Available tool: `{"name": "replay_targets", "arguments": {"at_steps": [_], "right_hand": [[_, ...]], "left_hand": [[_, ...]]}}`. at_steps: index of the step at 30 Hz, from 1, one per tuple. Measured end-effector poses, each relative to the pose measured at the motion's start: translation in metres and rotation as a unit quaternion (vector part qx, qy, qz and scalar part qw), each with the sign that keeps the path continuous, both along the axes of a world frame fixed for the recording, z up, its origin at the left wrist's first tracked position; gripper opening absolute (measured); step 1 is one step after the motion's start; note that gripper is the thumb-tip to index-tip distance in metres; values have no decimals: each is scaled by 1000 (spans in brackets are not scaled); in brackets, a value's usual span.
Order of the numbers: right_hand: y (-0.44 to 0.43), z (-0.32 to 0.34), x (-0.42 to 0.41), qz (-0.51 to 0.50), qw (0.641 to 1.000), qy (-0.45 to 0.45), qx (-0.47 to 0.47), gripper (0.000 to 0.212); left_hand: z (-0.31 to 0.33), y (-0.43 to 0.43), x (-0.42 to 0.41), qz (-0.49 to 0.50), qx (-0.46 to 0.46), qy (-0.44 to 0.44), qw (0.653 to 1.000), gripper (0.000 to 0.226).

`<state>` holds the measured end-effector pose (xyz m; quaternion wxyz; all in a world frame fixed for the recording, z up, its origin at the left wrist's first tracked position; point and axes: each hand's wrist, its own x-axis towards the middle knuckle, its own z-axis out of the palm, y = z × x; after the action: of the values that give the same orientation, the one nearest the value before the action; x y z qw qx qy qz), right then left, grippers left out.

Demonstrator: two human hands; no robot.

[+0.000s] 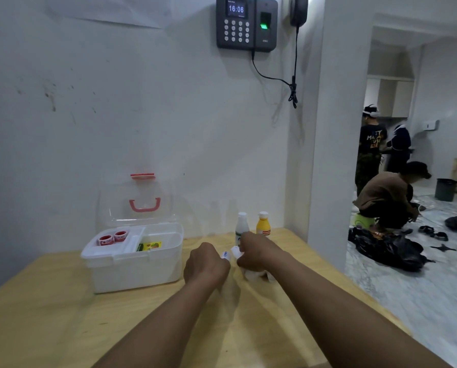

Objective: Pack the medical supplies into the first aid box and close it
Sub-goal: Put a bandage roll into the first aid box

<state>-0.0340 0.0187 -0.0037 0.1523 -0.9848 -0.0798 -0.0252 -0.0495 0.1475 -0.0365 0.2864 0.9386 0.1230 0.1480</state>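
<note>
A white first aid box (pixel 131 269) stands open on the wooden table (pixel 49 314), its clear lid (pixel 134 205) with a pink handle leaning up against the wall. Two red tape rolls (pixel 113 238) lie in its tray and a yellow-green packet (pixel 149 246) lies in its main compartment. My left hand (pixel 206 264) is closed on a small white item with blue print (pixel 226 255). My right hand (pixel 254 252) grips white packets (pixel 256 274) on the table. Behind my hands stand a white bottle (pixel 242 227) and a yellow bottle (pixel 263 224).
The table meets the wall at the back and ends at a corner on the right. A keypad device (pixel 247 22) hangs on the wall above. Through the doorway, people (pixel 389 200) and black bags (pixel 386 248) occupy the tiled floor.
</note>
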Motion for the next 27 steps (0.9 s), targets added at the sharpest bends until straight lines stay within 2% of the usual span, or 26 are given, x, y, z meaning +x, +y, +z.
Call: {"name": "replay_targets", "arguments": {"at_steps": [6, 10, 14, 17, 20, 27], "right_hand": [[1, 31, -15, -1, 997, -52, 62, 36], [9, 49, -23, -10, 994, -83, 75, 30], [27, 65, -35, 10, 991, -104, 83, 34], [42, 73, -38, 28, 990, -107, 91, 34], [59, 78, -40, 47, 989, -110, 91, 35], [111, 82, -32, 83, 985, -111, 101, 38]], "left_hand": [[32, 10, -24, -11, -38, -60, 997, 38], [54, 23, -35, -19, -59, -101, 993, 36], [76, 52, -48, -2, -65, -128, 990, 29], [87, 77, -51, 12, -63, -129, 990, 28], [93, 102, -55, 22, -68, -122, 990, 38], [97, 158, -59, 52, -53, -102, 992, 20]]}}
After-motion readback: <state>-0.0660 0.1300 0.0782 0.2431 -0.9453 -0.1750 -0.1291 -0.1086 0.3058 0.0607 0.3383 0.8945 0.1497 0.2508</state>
